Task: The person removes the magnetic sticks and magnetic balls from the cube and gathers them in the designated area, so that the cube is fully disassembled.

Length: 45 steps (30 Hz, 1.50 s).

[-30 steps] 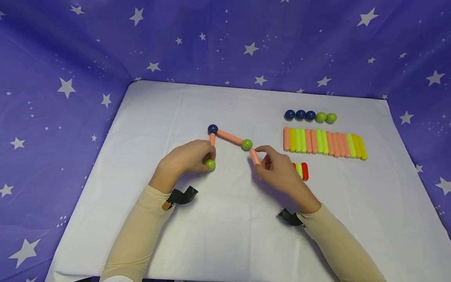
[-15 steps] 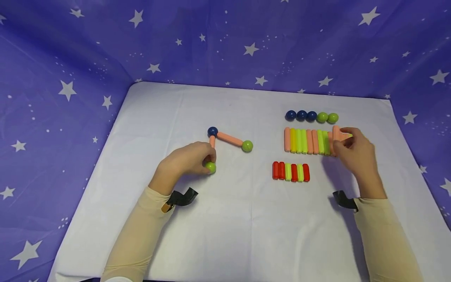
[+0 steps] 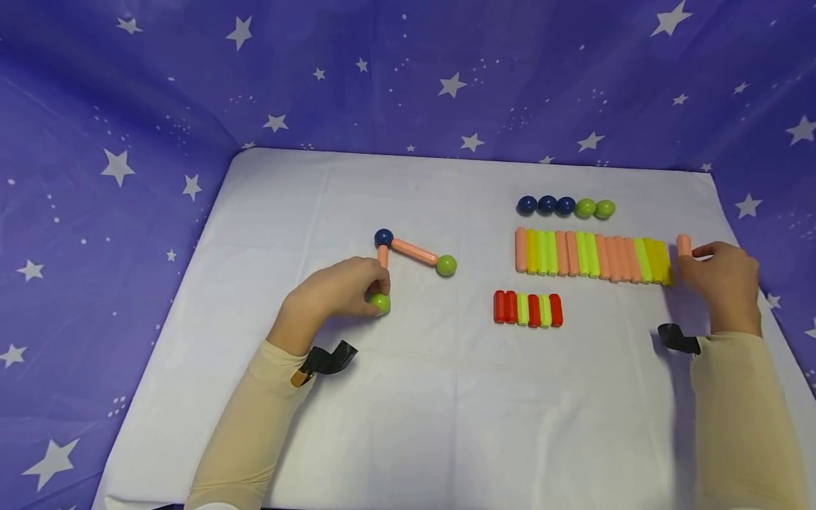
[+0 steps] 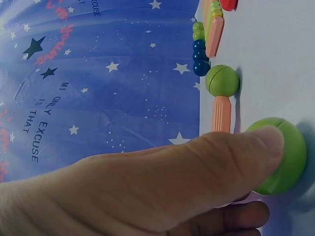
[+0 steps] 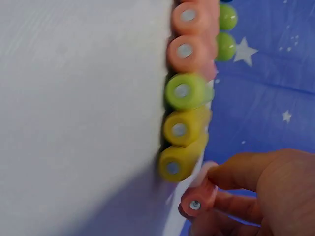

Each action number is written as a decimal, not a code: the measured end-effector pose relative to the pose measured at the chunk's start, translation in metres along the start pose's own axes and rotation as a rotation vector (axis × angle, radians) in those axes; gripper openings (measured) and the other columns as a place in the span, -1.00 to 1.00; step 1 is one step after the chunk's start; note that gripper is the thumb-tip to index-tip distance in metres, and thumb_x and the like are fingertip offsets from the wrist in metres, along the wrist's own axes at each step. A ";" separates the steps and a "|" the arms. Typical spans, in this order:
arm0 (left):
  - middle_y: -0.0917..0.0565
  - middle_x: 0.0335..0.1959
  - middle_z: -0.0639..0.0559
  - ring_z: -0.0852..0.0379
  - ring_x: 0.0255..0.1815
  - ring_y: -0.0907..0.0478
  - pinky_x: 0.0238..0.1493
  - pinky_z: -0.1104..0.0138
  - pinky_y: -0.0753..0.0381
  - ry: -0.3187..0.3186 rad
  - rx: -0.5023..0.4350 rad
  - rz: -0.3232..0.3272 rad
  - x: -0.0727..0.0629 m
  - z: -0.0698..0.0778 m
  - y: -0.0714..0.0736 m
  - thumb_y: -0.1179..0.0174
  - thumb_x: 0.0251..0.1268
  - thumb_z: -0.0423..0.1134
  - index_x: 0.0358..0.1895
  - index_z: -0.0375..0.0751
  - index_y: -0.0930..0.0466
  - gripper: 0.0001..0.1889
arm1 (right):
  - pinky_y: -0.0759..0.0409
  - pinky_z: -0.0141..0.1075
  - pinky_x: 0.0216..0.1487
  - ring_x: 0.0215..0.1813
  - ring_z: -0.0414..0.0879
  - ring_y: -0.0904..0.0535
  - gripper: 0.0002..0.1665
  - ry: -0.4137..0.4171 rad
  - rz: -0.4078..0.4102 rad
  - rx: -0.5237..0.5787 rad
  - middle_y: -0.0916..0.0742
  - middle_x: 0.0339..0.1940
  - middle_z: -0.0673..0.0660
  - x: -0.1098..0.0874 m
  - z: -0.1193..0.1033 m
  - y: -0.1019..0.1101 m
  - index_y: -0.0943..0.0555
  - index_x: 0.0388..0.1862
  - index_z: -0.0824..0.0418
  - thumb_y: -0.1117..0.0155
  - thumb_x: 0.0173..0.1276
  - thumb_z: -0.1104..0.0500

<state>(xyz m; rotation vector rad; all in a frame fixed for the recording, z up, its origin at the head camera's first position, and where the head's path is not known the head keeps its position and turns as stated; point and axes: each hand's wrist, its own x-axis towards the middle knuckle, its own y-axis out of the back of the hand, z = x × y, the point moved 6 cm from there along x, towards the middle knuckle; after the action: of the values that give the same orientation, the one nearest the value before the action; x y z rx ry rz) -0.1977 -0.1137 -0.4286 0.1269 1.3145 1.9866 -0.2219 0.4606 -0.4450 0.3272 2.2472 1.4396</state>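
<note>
My left hand pinches a light green ball, its thumb lying across the ball in the left wrist view. From there a pink rod, partly hidden by the fingers, runs up to a dark blue ball. A second pink rod joins the blue ball to another green ball. At the far right, my right hand holds a loose pink rod between thumb and fingers, beside the yellow end of a row of long rods. A metal tip shows in the held rod's end.
A row of blue and green balls lies behind the long pink, yellow and green rods. In front of them is a row of short red and green rods. A star-patterned purple curtain borders the white tabletop.
My right hand has carried the pink rod from beside the joined pieces, over the long rods, to the right end of their row. The left hand has stayed at the green ball.
</note>
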 end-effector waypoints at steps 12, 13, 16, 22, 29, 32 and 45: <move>-0.57 -0.34 0.07 0.12 -0.32 -0.43 -0.23 0.29 -0.46 -0.009 0.008 0.017 0.003 0.002 0.000 -0.41 0.12 -0.24 -0.23 -0.12 -0.65 -0.82 | -0.45 0.07 -0.25 -0.05 0.35 -0.40 -0.27 0.056 -0.001 -0.044 -0.50 0.05 0.50 -0.003 -0.003 -0.001 -0.41 0.20 0.48 0.06 0.41 -0.14; -0.57 -0.35 0.07 0.12 -0.32 -0.43 -0.24 0.29 -0.46 -0.011 0.005 0.017 0.003 0.002 0.000 -0.40 0.13 -0.24 -0.23 -0.12 -0.65 -0.84 | -0.45 0.07 -0.25 -0.04 0.35 -0.40 -0.28 0.065 0.012 -0.045 -0.50 0.06 0.50 -0.006 -0.007 -0.001 -0.40 0.21 0.48 0.07 0.41 -0.13; -0.55 -0.38 0.06 0.13 -0.36 -0.42 -0.30 0.29 -0.44 -0.015 -0.005 0.024 0.003 0.002 0.000 -0.35 0.19 -0.22 -0.29 -0.09 -0.63 -0.90 | -0.45 0.05 -0.25 -0.03 0.36 -0.41 -0.29 0.113 0.061 -0.043 -0.51 0.05 0.50 -0.016 -0.027 -0.002 -0.38 0.24 0.47 0.07 0.41 -0.10; -0.49 -0.46 0.10 0.17 -0.45 -0.40 -0.38 0.30 -0.41 -0.053 -0.031 0.088 0.007 -0.001 0.001 -0.25 0.29 -0.22 -0.34 -0.08 -0.59 -0.93 | -0.42 -0.03 -0.31 -0.10 0.29 -0.50 -0.40 0.315 0.182 0.000 -0.60 -0.06 0.44 -0.045 -0.087 -0.011 -0.47 0.18 0.43 -0.05 0.39 -0.03; -0.53 -0.36 0.10 0.13 -0.35 -0.45 -0.26 0.27 -0.45 -0.058 -0.019 0.305 0.015 -0.015 0.013 -0.23 0.34 -0.18 -0.24 -0.11 -0.60 -0.91 | -0.45 0.00 -0.31 -0.25 0.20 -0.51 -0.55 0.530 0.181 0.030 -0.65 -0.18 0.35 -0.084 -0.162 -0.038 -0.56 0.08 0.37 -0.09 0.38 0.07; -0.55 -0.23 0.05 0.10 -0.25 -0.45 -0.18 0.25 -0.47 -0.022 0.004 0.389 0.018 -0.023 0.019 -0.22 0.34 -0.18 -0.13 -0.14 -0.63 -0.85 | -0.45 -0.06 -0.35 -0.32 0.12 -0.50 -0.58 0.631 0.147 0.043 -0.67 -0.21 0.29 -0.100 -0.193 -0.053 -0.58 0.07 0.34 -0.12 0.35 0.10; -0.54 0.16 -0.01 -0.04 0.22 -0.37 0.27 0.16 -0.33 -0.044 0.053 0.355 0.053 -0.038 0.020 -0.18 0.38 -0.19 0.21 -0.10 -0.59 -0.64 | -0.55 -0.01 0.00 -0.09 0.07 -0.57 -0.53 0.771 -0.209 -0.031 -0.65 0.00 0.21 -0.173 -0.301 -0.146 -0.52 0.21 0.24 -0.13 0.44 0.02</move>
<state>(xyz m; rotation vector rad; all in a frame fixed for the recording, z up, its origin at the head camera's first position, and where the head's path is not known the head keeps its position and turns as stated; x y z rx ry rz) -0.2640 -0.1132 -0.4457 0.4542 1.3904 2.2263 -0.2130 0.0842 -0.4284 -0.5592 2.7112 1.6637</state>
